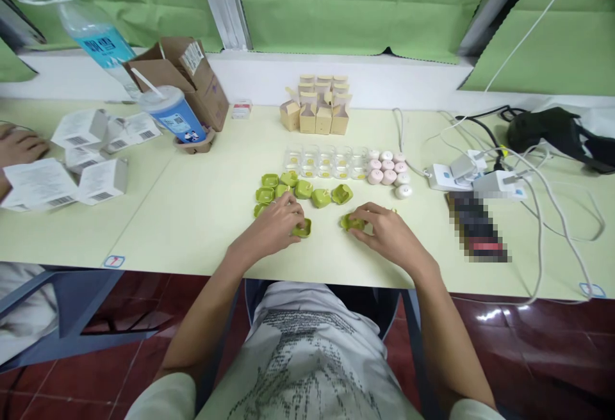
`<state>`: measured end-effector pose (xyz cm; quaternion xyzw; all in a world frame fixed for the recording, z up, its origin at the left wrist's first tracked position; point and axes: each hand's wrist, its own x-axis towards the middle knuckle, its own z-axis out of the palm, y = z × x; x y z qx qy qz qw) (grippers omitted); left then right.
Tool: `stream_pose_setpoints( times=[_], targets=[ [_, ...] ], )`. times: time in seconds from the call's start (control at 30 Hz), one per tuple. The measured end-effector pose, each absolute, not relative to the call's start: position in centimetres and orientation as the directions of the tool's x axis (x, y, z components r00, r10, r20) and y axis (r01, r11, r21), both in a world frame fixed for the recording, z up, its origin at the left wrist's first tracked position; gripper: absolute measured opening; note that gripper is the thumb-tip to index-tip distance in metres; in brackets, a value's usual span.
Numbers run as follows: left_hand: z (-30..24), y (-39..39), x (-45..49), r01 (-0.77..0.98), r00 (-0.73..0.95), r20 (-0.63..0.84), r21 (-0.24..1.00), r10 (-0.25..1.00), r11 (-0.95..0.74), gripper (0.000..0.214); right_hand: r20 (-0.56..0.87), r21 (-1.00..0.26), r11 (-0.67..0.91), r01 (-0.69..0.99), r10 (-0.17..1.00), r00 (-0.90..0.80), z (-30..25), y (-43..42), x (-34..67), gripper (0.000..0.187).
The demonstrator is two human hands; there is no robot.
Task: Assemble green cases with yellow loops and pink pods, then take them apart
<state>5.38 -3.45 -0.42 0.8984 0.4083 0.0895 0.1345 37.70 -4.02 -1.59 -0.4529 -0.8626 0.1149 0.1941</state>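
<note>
Near the table's front edge, my left hand (271,225) has its fingers closed on a small green hollow piece (303,230), its open side up. To the right, my right hand (388,231) pinches another green piece (346,222) between thumb and fingers. Beyond my left hand lie several similar green pieces (303,189), some with the hollow side up, others turned over. Behind them stands a row of clear plastic cups (325,162) with yellow spots inside. Several round pink and white pieces (375,177) are grouped at the right end of that row.
Small open cardboard boxes (323,119) stand at the back. On the left are white boxes (102,180), a blue drink cup (175,116), a brown carton (211,90), a bottle (103,42) and another person's hand (22,145). A power strip (446,178) with loose cables lies right.
</note>
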Motion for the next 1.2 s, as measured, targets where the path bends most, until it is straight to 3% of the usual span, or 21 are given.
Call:
stream_pose_setpoints(
  times=[0.13, 0.23, 0.3, 0.4, 0.53, 0.73, 0.87, 0.97, 1.2],
  targets=[
    [0.4, -4.0, 5.8, 0.667, 0.637, 0.128, 0.401, 0.760, -0.627, 0.036, 0.344, -0.688, 0.505, 0.522, 0.859, -0.379, -1.2, -4.2, 36.5, 0.009],
    [0.5, -4.8, 7.1, 0.559, 0.609, 0.266, 0.524, 0.747, -0.642, 0.066, 0.419, -0.800, 0.495, 0.340, 0.866, -0.274, -1.2, -5.0, 34.3, 0.009],
    [0.2, -5.1, 7.9, 0.486, 0.593, 0.374, 0.540, 0.713, -0.687, 0.063, 0.472, -0.784, 0.533, 0.317, 0.844, -0.254, -1.6, -5.5, 32.9, 0.008],
    [-0.7, -5.1, 8.6, 0.456, 0.588, 0.494, 0.451, 0.641, -0.767, 0.050, 0.590, -0.638, 0.661, 0.396, 0.749, -0.300, -2.4, -5.6, 32.0, 0.008],
    [-1.2, -4.8, 8.4, 0.414, 0.616, 0.503, 0.448, 0.606, -0.792, 0.055, 0.573, -0.504, 0.737, 0.450, 0.676, -0.464, -2.7, -5.1, 32.6, 0.007],
    [-0.6, -4.5, 8.0, 0.400, 0.605, 0.381, 0.614, 0.699, -0.681, 0.045, 0.559, -0.531, 0.731, 0.429, 0.683, -0.471, -2.4, -4.9, 33.5, 0.002],
    [0.1, -4.3, 7.5, 0.454, 0.572, 0.337, 0.629, 0.748, -0.631, 0.044, 0.560, -0.591, 0.723, 0.358, 0.687, -0.463, -2.1, -4.8, 33.8, 0.003],
    [0.3, -4.3, 7.4, 0.418, 0.567, 0.344, 0.662, 0.748, -0.621, 0.050, 0.585, -0.585, 0.746, 0.318, 0.660, -0.471, -2.4, -4.7, 33.5, 0.010],
    [0.2, -4.7, 8.0, 0.394, 0.607, 0.305, 0.687, 0.734, -0.611, 0.043, 0.601, -0.568, 0.763, 0.309, 0.640, -0.478, -2.9, -4.9, 32.4, 0.004]
  ],
)
